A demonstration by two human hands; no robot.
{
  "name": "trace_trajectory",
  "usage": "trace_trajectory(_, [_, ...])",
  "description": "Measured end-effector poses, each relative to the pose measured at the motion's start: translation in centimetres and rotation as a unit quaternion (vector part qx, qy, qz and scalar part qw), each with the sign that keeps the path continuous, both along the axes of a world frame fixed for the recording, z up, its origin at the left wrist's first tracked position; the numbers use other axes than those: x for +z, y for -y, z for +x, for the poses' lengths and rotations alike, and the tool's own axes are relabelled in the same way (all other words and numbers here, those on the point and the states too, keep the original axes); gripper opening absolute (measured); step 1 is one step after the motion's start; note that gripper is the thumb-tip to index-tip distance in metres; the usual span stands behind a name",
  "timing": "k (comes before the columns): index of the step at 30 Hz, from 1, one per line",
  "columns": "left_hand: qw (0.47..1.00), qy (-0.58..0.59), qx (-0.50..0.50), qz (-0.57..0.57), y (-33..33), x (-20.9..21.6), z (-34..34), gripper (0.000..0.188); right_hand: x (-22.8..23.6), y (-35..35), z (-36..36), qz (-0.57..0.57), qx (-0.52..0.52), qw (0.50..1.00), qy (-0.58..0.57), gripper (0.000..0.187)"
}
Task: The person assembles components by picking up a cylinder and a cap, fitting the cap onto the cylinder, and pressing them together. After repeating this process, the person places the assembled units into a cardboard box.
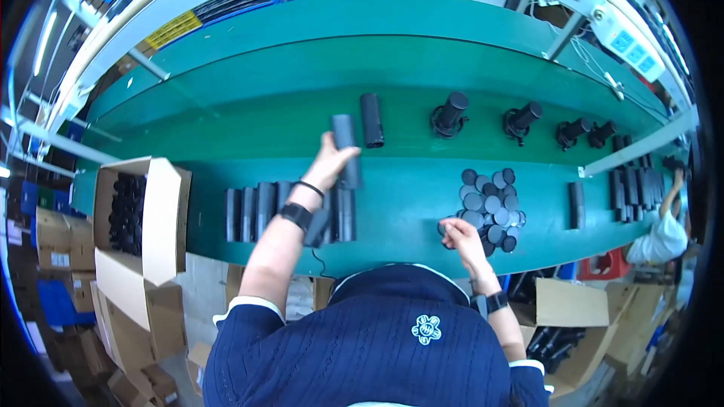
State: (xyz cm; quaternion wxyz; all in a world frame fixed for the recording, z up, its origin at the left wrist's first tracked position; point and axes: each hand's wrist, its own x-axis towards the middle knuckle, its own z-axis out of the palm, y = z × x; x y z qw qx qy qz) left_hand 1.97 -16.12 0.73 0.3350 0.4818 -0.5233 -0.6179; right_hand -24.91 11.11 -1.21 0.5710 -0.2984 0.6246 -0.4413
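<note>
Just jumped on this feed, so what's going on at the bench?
A person's left hand holds a dark cylinder over the green bench. The right hand is at the near left edge of a pile of dark discs; whether it grips one is unclear. More cylinders are lined up by the left forearm.

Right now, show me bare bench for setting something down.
Bare: the green benchtop between the tube row and the disc pile, and a narrower strip between that pile and the lone tube to its right. Crowded: the row, the pile with the right hand at its edge, and the far-right tube cluster.
</note>
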Motion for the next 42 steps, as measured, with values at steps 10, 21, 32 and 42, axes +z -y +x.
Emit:
trace_trajectory(10, [0.876, 0.461, 0.094, -0.105, 16.4, -8.9, 8.1, 0.103, -2.8, -11.8, 0.1, 0.162, -0.204, 0.965, 0.026, 0.014])
trace_trajectory(21, [0.888, 0.441, -0.087, -0.097, 12.2, -4.5, 8.7, 0.046, -2.8, -8.3, -1.9, 0.127, -0.092, 0.986, -0.051, 0.017])
trace_trajectory(32, [0.804, 0.494, -0.299, -0.142, 2.3, -2.1, 12.5, 0.041, -0.3, -1.7, 0.5, 0.054, 0.052, 0.995, -0.069, 0.019])
trace_trajectory(42, [0.874, 0.194, -0.211, -0.392, -7.8, 9.3, 6.8, 0.025, 0.5, -0.3, 1.9, -0.012, 0.207, 0.976, -0.073, 0.028])
